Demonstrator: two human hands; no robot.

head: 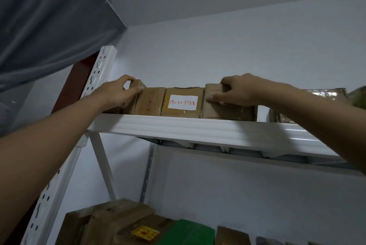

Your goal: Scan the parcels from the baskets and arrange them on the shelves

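On the top shelf (198,128), from 9 to 3 o'clock, stand touching: end parcel (136,84), stamped parcel (150,104), labelled parcel (183,111), taped parcel (227,111).

Row of parcels (182,102) fills top shelf (198,127) front — open air above.

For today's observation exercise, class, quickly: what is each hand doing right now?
Left hand: grips the leftmost parcel.
Right hand: grips the brown parcel right of the white label.
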